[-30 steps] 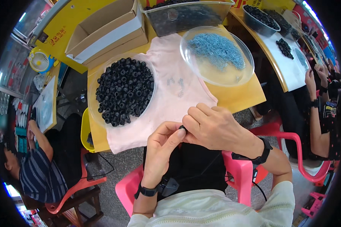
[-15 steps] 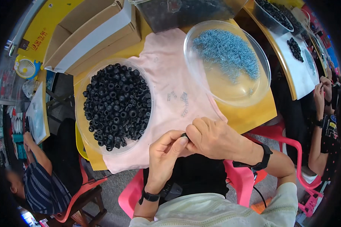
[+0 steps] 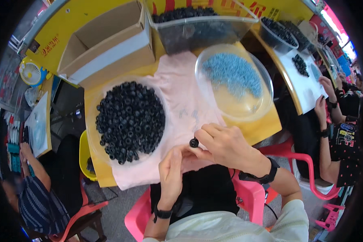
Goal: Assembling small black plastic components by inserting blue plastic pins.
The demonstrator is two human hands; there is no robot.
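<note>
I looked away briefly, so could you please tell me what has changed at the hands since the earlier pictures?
The left hand has drawn its thumb leftward off the small black part; the right hand holds it, round end now showing. The pink cloth and blue pieces stayed put.

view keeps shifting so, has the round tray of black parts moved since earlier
No, the tray shows no clear shift either way against the cardboard box beyond it.

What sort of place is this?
Probably a small workshop for handling parts by hand: a heap of black ring-shaped parts, a pile of small bluish pieces, and other people seated on both sides.
</note>
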